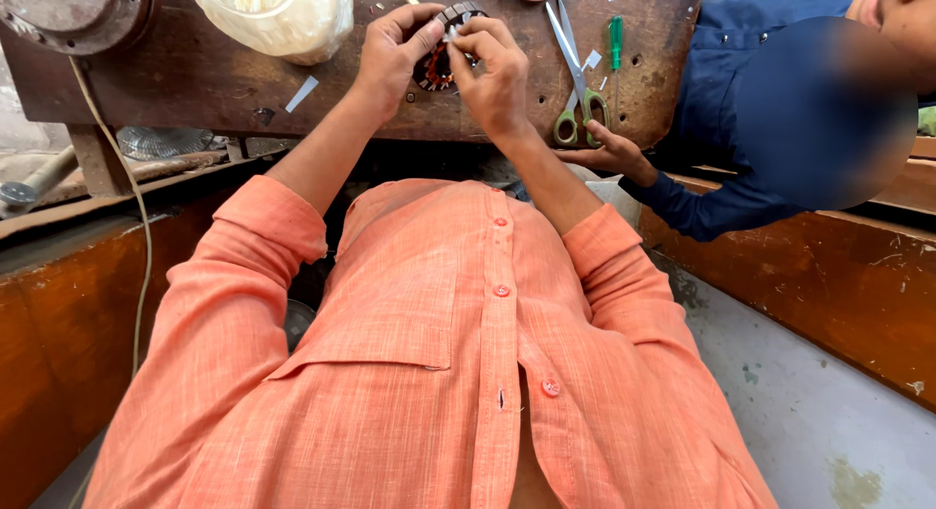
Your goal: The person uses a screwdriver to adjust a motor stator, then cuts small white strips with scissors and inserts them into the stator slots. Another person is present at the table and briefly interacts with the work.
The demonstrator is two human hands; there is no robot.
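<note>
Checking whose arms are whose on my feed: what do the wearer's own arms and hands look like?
Both arms wear rolled-up sleeves of an orange woven button shirt; the forearms are bare. The left hand and right hand are bare: no gloves, rings or watch visible.

A bulging pale translucent plastic bag [278, 17] sits on the workbench [195, 75]

Prob. repair workshop: scarred wooden bench [195, 75], scissors [575, 75], screwdriver [615, 41].
</note>
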